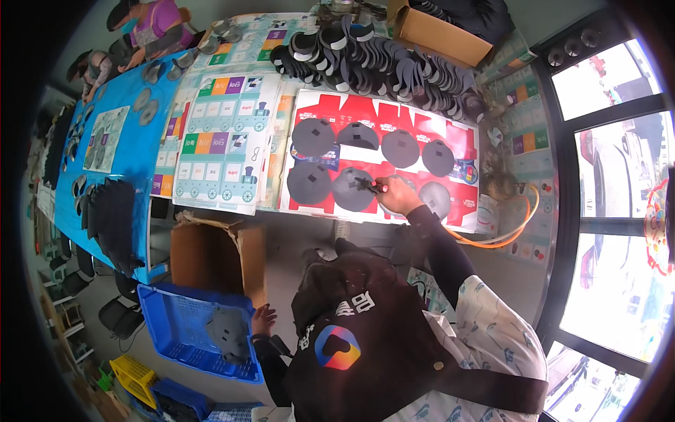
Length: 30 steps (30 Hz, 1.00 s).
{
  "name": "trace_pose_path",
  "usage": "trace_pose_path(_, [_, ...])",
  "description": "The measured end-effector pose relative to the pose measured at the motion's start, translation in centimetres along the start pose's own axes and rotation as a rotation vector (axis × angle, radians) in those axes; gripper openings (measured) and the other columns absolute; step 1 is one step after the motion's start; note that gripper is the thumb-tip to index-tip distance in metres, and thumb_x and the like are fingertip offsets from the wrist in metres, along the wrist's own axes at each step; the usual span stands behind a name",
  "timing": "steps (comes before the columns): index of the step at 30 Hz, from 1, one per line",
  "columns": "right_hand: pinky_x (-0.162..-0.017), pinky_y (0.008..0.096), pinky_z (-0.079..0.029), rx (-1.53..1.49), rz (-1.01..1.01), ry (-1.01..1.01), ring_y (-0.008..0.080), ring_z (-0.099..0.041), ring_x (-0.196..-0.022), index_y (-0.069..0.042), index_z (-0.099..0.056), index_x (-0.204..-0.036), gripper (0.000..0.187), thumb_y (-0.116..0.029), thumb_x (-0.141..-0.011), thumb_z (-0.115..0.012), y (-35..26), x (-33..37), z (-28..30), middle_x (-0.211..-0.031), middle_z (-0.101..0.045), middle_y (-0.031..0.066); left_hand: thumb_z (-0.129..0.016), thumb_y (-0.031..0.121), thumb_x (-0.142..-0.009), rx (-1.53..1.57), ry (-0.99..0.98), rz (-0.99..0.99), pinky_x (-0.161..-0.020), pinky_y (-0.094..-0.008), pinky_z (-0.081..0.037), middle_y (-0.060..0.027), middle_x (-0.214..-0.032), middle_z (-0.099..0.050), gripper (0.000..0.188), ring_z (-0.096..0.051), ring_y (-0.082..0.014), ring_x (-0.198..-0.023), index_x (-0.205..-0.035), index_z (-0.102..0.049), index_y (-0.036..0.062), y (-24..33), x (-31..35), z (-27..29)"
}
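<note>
My right hand (397, 195) is closed round a small dark tool with red ends (371, 184), whose exact kind I cannot make out. The tool's dark end is over a grey felt-like round piece (350, 200) in the near row. Several more such pieces lie in two rows on a red and white printed sheet (299, 112); one at the far row (357, 135) has a straight lower edge. Small dark square patches sit on some of them. Low on the left, my left hand (264, 319) hangs with fingers apart beside the rim of a blue plastic basket (165, 337), holding nothing.
Dark curved pieces (394, 70) are heaped along the table's back, below a cardboard box (439, 35). Inside the blue basket lie grey pieces (228, 332). An open carton (211, 260) stands below the table edge. Two people (158, 32) work at a blue table (133, 155) on the left.
</note>
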State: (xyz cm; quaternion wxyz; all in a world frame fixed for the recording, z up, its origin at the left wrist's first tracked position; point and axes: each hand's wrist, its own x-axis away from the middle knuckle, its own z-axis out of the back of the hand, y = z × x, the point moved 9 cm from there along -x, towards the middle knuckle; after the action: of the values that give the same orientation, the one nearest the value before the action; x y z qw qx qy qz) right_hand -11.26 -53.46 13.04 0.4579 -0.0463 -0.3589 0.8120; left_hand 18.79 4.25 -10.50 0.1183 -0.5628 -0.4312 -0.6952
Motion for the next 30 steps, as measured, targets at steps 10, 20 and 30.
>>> trace_pose_path(10, [-0.074, 0.0544, -0.052, 0.013, -0.033, 0.101, 0.0474, -0.065, -0.083, 0.001, -0.071, -0.094, 0.024, -0.02, -0.089, -0.059, 2.0, 3.6, 0.5, -0.084, -0.066, 0.0292, -0.062, 0.029, -0.101, -0.1, 0.018, 0.023, -0.057, -0.0255, -0.046, -0.0091, -0.095, -0.072, 0.031, -0.067, -0.0162, -0.071, -0.124, -0.063, 0.0082, 0.7, -1.5, -0.3])
trace_pose_path(20, [-0.08, 0.0498, -0.053, -0.274, -0.356, 0.001, 0.0455, -0.068, -0.088, 0.001, -0.07, -0.111, 0.035, -0.022, -0.085, -0.063, 3.2, 2.5, -1.1, -0.091, -0.069, 0.0291, -0.061, 0.029, -0.101, -0.128, 0.035, 0.008, -0.057, -0.0263, -0.046, -0.0092, -0.093, -0.072, 0.032, -0.068, -0.0167, -0.07, -0.124, -0.063, 0.0072, 0.2, -1.2, -0.6])
trace_pose_path(30, [-0.075, 0.0478, -0.052, -0.051, -0.19, 0.01, 0.0428, -0.068, -0.082, -0.003, -0.071, -0.109, 0.034, -0.018, -0.08, -0.062, 1.5, 2.2, -0.8, -0.085, -0.069, 0.0246, -0.061, 0.027, -0.1, -0.077, 0.007, 0.036, -0.057, -0.027, -0.047, -0.0103, -0.092, -0.073, 0.029, -0.068, -0.018, -0.07, -0.121, -0.065, 0.0065, -2.8, -0.8, 0.0])
